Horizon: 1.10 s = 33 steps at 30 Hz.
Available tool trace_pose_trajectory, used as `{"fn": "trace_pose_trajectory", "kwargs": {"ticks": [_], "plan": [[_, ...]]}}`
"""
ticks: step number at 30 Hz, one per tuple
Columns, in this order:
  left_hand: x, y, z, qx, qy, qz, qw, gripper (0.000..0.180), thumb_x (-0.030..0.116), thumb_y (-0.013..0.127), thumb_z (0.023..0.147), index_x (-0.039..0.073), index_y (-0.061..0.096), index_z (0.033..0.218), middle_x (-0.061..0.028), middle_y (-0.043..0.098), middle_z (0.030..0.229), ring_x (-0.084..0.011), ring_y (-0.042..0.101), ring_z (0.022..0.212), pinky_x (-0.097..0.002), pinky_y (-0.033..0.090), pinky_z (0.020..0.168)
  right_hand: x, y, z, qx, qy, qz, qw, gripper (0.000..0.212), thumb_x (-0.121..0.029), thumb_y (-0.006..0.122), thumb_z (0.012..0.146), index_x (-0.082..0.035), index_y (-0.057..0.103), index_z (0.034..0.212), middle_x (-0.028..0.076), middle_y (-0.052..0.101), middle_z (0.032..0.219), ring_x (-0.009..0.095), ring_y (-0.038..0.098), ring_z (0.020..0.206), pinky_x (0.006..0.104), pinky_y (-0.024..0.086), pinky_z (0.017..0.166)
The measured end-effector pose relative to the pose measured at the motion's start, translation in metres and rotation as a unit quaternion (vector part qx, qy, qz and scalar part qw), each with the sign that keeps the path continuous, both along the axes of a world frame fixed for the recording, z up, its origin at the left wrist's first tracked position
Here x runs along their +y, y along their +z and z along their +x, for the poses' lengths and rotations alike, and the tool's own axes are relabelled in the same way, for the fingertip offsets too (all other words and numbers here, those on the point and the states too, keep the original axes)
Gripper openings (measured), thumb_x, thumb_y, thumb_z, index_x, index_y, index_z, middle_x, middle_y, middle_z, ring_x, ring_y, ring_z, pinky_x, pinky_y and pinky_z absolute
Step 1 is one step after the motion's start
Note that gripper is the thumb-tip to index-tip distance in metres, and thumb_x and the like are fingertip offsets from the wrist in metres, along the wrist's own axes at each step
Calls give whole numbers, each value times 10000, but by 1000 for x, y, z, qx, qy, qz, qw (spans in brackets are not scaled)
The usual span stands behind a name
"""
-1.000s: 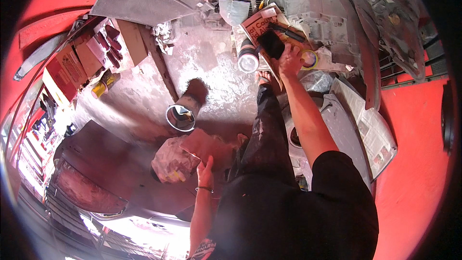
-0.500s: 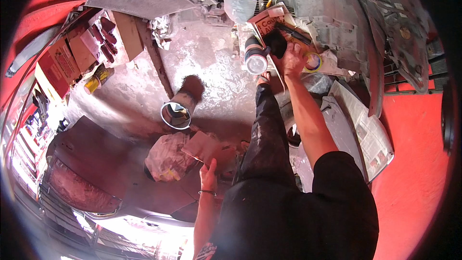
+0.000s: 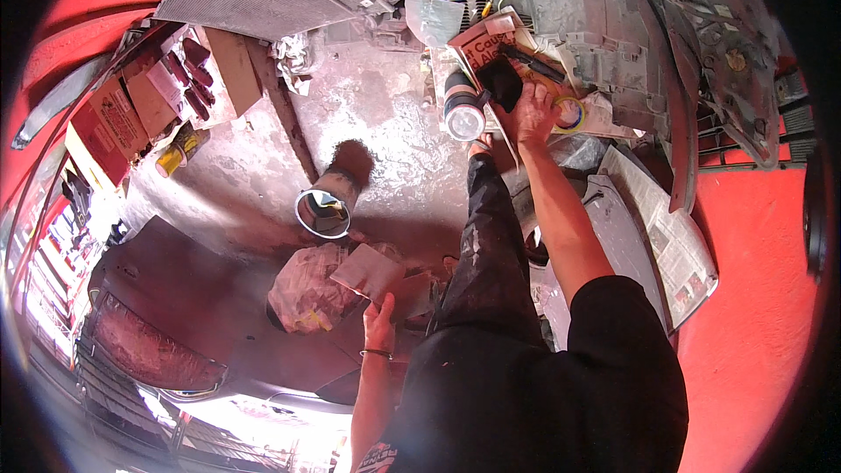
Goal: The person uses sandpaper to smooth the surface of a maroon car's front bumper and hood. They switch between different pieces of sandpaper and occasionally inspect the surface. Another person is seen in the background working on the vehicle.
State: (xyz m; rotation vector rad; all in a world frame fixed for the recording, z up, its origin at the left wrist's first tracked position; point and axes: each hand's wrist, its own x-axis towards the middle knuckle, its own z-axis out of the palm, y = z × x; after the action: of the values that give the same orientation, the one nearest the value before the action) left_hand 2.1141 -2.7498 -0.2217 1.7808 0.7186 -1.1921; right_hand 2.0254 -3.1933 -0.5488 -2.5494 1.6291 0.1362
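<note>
My left hand (image 3: 379, 328), low in the middle, pinches the edge of a thin grey-brown sheet (image 3: 370, 270). The sheet's paper kind is unclear. Farther off at the right, my right hand (image 3: 533, 114) reaches into a shallow cardboard box (image 3: 480, 40), fingers bent, with the fingertips partly hidden. Just left of those fingers is a flat black square piece (image 3: 500, 84). A roll of yellow and blue tape (image 3: 570, 113) lies against the hand's right side. At the box's left stands a dark cylindrical container with a pale round end (image 3: 465, 121).
An open cylindrical bin (image 3: 322, 212) stands on the dusty floor. Left of it are cardboard boxes (image 3: 107, 127) and a yellow can (image 3: 172, 156). A paper-covered bundle (image 3: 307, 289) sits beside the sheet, near a dark car panel (image 3: 166, 289). Newspaper (image 3: 670, 236) lies by the red wall.
The sheet in my left hand has tilted and shows more of its face. My right hand remains in the box with only a slight shift of its fingers.
</note>
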Motion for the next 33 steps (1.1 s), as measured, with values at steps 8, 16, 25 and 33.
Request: {"fn": "trace_pose_trajectory", "kwargs": {"ticks": [8,16,25,33], "plan": [[8,-9,7,17,-3,-5,1000,405,228,715,1075,16,636,1411,-91,739,1289,-251,739,1108,-440,635,930,-5,18,9,11,-68,92,993,944,-877,764,671,-150,610,1252,107,626,1232,307,631,1227,564,476,938],[7,-12,10,1,-42,-11,999,426,227,693,1086,16,609,1447,-108,722,1330,-262,729,1140,-447,626,955,-3,16,7,-5,-48,56,997,906,-801,818,678,-152,593,1268,102,623,1235,323,625,1232,586,486,927],[15,-13,1,4,-53,2,999,407,246,706,1083,11,656,1412,-69,740,1316,-199,701,1176,-387,565,1021,-4,10,9,24,-65,87,994,889,-702,914,617,-169,592,1252,90,626,1235,339,639,1188,605,509,944],[25,-9,-18,51,3,9,999,403,267,708,1084,7,674,1389,-75,745,1299,-196,708,1151,-390,571,1012,-9,3,6,71,-13,48,996,820,-667,908,632,-215,610,1247,57,626,1257,345,631,1224,602,510,924]]}}
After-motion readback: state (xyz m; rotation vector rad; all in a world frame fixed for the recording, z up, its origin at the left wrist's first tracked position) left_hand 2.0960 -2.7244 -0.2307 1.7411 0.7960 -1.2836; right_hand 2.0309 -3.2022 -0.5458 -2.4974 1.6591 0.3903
